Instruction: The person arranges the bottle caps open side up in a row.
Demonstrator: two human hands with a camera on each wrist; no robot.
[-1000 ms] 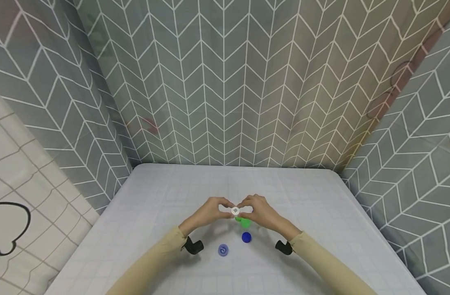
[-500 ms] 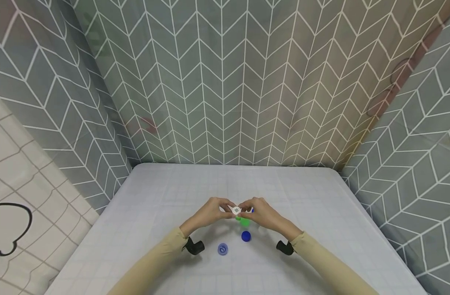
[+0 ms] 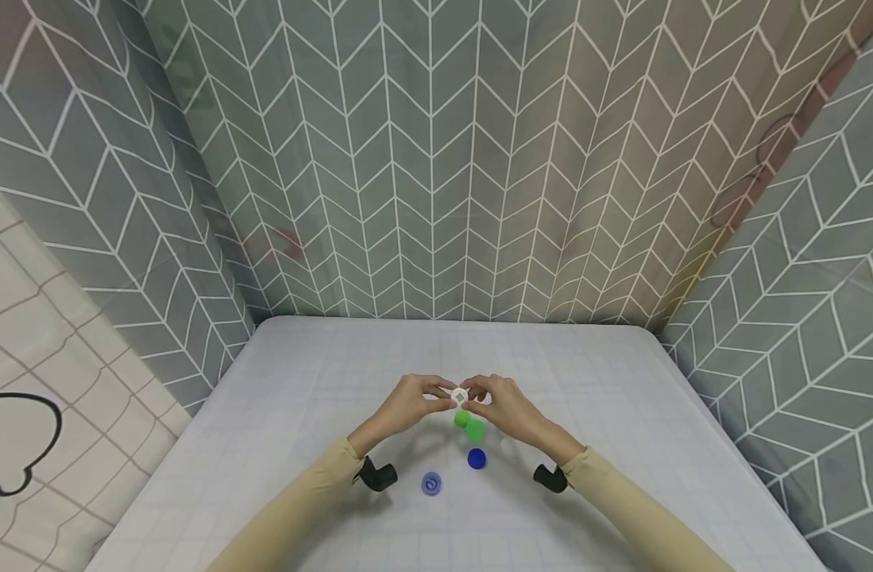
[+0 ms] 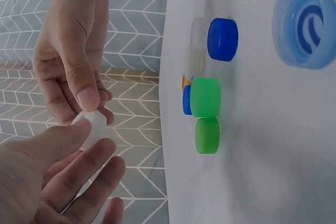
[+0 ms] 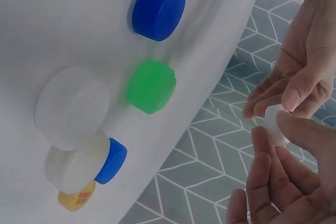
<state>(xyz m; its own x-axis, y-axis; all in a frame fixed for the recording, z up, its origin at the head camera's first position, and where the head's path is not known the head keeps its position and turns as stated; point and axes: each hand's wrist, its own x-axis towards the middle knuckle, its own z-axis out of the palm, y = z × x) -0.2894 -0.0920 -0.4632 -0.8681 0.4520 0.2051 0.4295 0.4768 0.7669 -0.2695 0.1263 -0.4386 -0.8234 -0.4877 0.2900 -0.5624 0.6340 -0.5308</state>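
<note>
A small white bottle cap [image 3: 460, 396] with a grey mark on its top is raised above the table between both hands. My left hand [image 3: 410, 397] pinches one side of it between thumb and fingers. From the other side, my right hand [image 3: 506, 405] grips it with thumb and fingertips. In the left wrist view the white cap [image 4: 96, 129] shows its pale side, partly covered by the thumbs. Just below the hands in the head view lie two green caps, the lighter one [image 3: 475, 430] beside the brighter one [image 3: 461, 418].
Nearer the body are a dark blue cap [image 3: 477, 458] and a light blue cap [image 3: 431, 483], its hollow side up. In the right wrist view, two whitish caps [image 5: 73, 107], another blue cap [image 5: 111, 161] and a yellow cap [image 5: 77, 196] sit close together. Patterned curtains border the table.
Both hands have shifted slightly away from the body with the white cap between them. The brighter green cap, partly covered before, now shows more fully. The caps on the table stay put.
</note>
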